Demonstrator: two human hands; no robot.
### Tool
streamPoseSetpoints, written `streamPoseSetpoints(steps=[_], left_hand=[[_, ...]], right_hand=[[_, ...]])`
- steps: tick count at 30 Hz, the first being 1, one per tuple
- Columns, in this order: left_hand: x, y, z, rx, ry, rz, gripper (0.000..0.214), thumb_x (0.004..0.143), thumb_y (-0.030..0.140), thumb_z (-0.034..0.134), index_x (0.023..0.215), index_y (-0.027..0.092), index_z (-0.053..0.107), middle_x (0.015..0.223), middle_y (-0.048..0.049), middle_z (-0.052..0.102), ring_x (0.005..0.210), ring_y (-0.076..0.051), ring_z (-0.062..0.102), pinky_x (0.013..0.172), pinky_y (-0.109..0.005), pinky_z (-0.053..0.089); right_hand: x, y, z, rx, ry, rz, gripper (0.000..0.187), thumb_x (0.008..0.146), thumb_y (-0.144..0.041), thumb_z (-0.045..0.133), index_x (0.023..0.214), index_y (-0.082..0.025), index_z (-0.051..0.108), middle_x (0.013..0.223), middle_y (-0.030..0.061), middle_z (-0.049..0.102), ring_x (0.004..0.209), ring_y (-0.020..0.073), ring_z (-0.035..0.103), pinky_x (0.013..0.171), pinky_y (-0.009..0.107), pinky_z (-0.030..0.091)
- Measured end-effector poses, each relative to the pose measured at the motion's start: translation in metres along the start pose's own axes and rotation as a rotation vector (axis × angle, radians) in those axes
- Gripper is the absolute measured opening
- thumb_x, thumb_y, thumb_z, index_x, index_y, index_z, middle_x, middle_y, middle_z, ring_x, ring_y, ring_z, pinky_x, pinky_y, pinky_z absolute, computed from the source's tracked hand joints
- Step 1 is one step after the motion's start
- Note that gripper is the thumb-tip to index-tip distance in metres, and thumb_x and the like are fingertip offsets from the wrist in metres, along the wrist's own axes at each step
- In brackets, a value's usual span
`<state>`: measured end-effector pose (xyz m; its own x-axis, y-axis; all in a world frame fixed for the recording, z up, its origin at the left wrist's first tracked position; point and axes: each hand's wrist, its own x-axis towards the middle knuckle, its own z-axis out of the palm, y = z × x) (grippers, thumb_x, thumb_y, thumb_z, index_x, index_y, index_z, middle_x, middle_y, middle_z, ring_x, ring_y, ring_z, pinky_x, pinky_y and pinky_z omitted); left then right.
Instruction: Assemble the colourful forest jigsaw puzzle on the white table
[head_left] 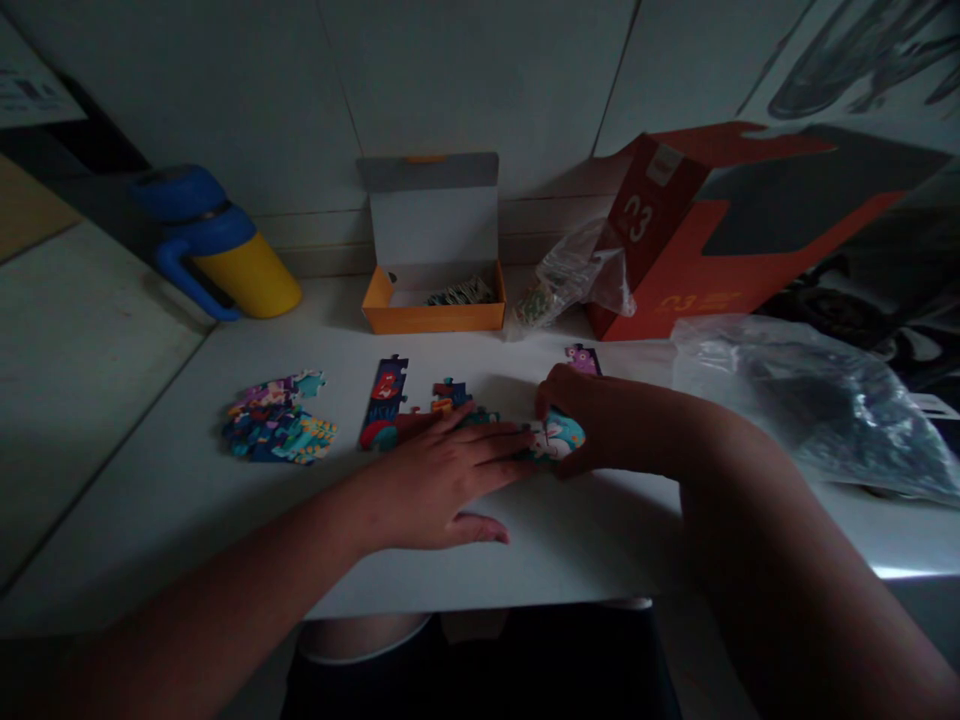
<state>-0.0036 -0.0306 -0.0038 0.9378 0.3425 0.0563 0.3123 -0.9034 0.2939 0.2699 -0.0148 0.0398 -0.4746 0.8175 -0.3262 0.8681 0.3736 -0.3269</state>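
Note:
My left hand (pixel 450 470) lies flat with its fingers stretched over the lower row of a partly joined jigsaw puzzle (pixel 385 390), hiding much of it. At the row's right end, my right hand (pixel 581 415) curls thumb and fingers around a teal and white puzzle piece (pixel 564 432), which touches the pieces beside it. A purple puzzle piece (pixel 582 357) with a face on it lies just beyond my right hand. Off to the left sits a heap of loose puzzle pieces (pixel 274 425) in mixed colours.
Behind the puzzle stands an open orange box (pixel 435 318) with pieces inside. A clear bag (pixel 566 280) of pieces leans by a large red box (pixel 675 240). Another plastic bag (pixel 817 410) covers the right side. A blue and yellow jug (pixel 240 255) stands back left.

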Motion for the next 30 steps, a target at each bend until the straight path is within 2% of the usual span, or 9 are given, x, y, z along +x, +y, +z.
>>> streamPoseSetpoints(steps=[9, 12, 15, 18, 20, 22, 25, 30], left_hand=[[0.002, 0.001, 0.004, 0.037, 0.001, -0.003, 0.072, 0.1, 0.061, 0.066, 0.159, 0.023, 0.048, 0.172, -0.0094, 0.041, 0.16, -0.029, 0.036, 0.137, -0.057, 0.006], [0.0, -0.001, 0.0, 0.039, 0.016, -0.007, 0.074, 0.1, 0.062, 0.064, 0.161, 0.023, 0.044, 0.171, -0.0103, 0.043, 0.159, -0.03, 0.037, 0.137, -0.059, 0.011], [-0.006, -0.009, -0.012, 0.05, 0.107, -0.103, 0.064, 0.104, 0.055, 0.061, 0.159, 0.023, 0.047, 0.168, -0.0117, 0.047, 0.156, -0.029, 0.041, 0.134, -0.057, 0.025], [-0.018, -0.024, -0.026, 0.078, 0.232, -0.241, 0.044, 0.109, 0.039, 0.056, 0.15, 0.023, 0.056, 0.158, -0.0107, 0.057, 0.148, -0.026, 0.051, 0.128, -0.052, 0.037], [-0.029, -0.037, -0.033, 0.098, 0.268, -0.334, 0.036, 0.109, 0.036, 0.055, 0.142, 0.023, 0.062, 0.149, -0.0106, 0.063, 0.142, -0.026, 0.055, 0.125, -0.051, 0.041], [-0.041, -0.05, -0.037, 0.115, 0.266, -0.432, 0.034, 0.108, 0.038, 0.056, 0.136, 0.021, 0.067, 0.145, -0.0117, 0.065, 0.14, -0.028, 0.055, 0.123, -0.052, 0.043], [-0.055, -0.066, -0.038, 0.112, 0.194, -0.516, 0.034, 0.107, 0.042, 0.056, 0.129, 0.021, 0.071, 0.141, -0.0125, 0.065, 0.138, -0.029, 0.056, 0.122, -0.052, 0.044], [-0.06, -0.071, -0.04, 0.032, 0.107, -0.547, 0.037, 0.101, 0.047, 0.066, 0.129, 0.026, 0.073, 0.144, -0.0099, 0.061, 0.135, -0.03, 0.058, 0.121, -0.05, 0.045]], right_hand=[[0.001, 0.002, 0.003, -0.005, 0.004, -0.058, 0.058, 0.069, -0.032, 0.09, 0.124, -0.021, 0.071, 0.122, 0.0105, 0.065, 0.101, 0.0286, 0.068, 0.088, 0.038, 0.051], [0.002, 0.002, 0.004, -0.008, -0.003, -0.078, 0.057, 0.071, -0.032, 0.09, 0.124, -0.021, 0.071, 0.123, 0.011, 0.065, 0.103, 0.0295, 0.068, 0.091, 0.04, 0.051], [0.002, 0.0, 0.003, -0.026, -0.01, -0.073, 0.054, 0.072, -0.031, 0.09, 0.123, -0.022, 0.073, 0.124, 0.0113, 0.064, 0.107, 0.0301, 0.066, 0.095, 0.041, 0.05], [0.001, -0.001, 0.002, -0.026, -0.013, -0.072, 0.052, 0.073, -0.032, 0.09, 0.122, -0.024, 0.074, 0.126, 0.0115, 0.063, 0.108, 0.0309, 0.065, 0.097, 0.042, 0.05], [0.0, 0.0, 0.002, -0.011, -0.012, -0.083, 0.052, 0.074, -0.033, 0.089, 0.122, -0.025, 0.074, 0.127, 0.0112, 0.063, 0.108, 0.031, 0.066, 0.096, 0.042, 0.05], [-0.001, 0.003, 0.001, -0.002, -0.008, -0.091, 0.051, 0.074, -0.035, 0.089, 0.122, -0.025, 0.074, 0.126, 0.011, 0.063, 0.108, 0.0313, 0.066, 0.096, 0.043, 0.051], [-0.001, 0.006, 0.001, -0.02, -0.003, -0.075, 0.053, 0.074, -0.036, 0.088, 0.123, -0.024, 0.073, 0.126, 0.0122, 0.063, 0.108, 0.0328, 0.066, 0.096, 0.044, 0.051], [-0.001, 0.006, -0.002, -0.061, -0.027, -0.051, 0.054, 0.077, -0.035, 0.086, 0.127, -0.024, 0.071, 0.127, 0.0129, 0.064, 0.11, 0.0334, 0.067, 0.096, 0.045, 0.052]])
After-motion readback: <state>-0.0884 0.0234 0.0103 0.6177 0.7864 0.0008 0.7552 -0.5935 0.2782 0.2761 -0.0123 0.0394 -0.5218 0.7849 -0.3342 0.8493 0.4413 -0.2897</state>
